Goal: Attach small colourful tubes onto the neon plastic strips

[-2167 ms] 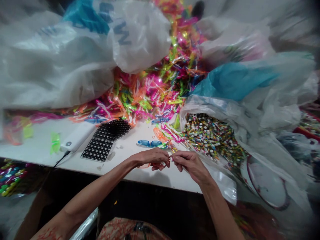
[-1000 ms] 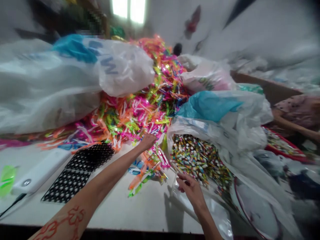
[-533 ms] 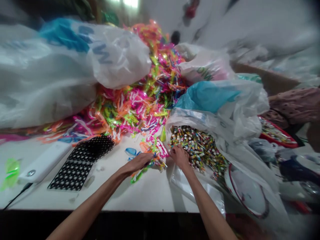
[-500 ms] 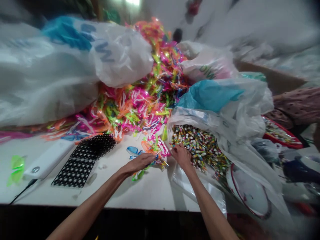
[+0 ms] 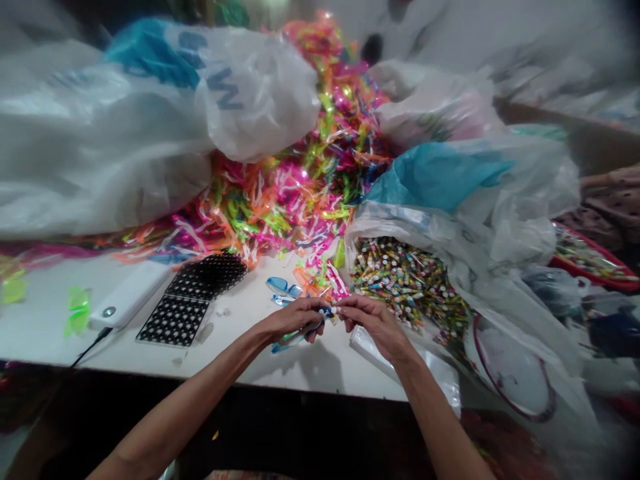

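Observation:
My left hand [image 5: 295, 317] is closed around a blue see-through plastic piece [image 5: 287, 343], part of which sticks out below the palm. The fingers of my right hand [image 5: 376, 321] pinch a small white-tipped piece [image 5: 335, 311] and meet the left fingertips over the table. Just behind the hands lies another blue plastic piece [image 5: 283, 287], beside pink and orange ones. To the right, a plastic bag [image 5: 380, 215] lies open with many tiny multicoloured parts [image 5: 400, 273] spilling from its mouth. My fingers hide how the held pieces meet.
A heap of bright plastic pieces [image 5: 270, 207] rises behind, between large white bags [image 5: 115, 147]. On the white table [image 5: 240, 360] are a white device with a cable [image 5: 133, 293], a black dotted sheet [image 5: 175, 320] and a clear bag [image 5: 425, 380]. A red-rimmed bowl [image 5: 515, 367] stands right.
My hands have come together from apart. The right hand has left the edge of the small parts, and a blue piece now shows in my left hand. The view has shifted slightly.

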A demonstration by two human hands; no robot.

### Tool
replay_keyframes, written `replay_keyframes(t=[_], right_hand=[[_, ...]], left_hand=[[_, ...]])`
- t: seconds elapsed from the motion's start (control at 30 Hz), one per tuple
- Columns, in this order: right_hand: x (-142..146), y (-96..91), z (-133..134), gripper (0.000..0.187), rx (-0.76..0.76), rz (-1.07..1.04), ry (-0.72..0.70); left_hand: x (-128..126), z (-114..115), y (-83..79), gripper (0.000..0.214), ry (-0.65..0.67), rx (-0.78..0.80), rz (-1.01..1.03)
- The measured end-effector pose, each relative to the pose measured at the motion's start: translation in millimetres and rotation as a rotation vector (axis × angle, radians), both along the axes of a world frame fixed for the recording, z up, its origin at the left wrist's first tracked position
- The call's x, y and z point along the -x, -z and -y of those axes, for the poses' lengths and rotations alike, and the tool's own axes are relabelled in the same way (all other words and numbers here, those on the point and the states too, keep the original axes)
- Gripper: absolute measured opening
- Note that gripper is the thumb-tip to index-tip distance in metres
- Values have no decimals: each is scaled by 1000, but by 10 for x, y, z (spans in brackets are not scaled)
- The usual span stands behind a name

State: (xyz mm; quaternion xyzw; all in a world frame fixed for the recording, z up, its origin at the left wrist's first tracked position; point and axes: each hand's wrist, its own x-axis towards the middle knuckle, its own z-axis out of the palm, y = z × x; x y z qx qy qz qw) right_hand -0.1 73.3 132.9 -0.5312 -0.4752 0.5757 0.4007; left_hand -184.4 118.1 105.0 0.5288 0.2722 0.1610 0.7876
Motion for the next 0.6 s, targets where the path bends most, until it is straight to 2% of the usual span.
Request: replay_keyframes(t=[0.23,0.47,0.6], right_hand=[[16,-35,36,22,-15,-32,-19],[-22,-36,78,20,-13,-38,-84],[-53,-103,110,18,-39,69,-134]], left_hand=[[61,49,-48,22,48,-96,-28],[51,15,-112,15,126,-26,-1],[18,10,-82,32,171,-41,-20]])
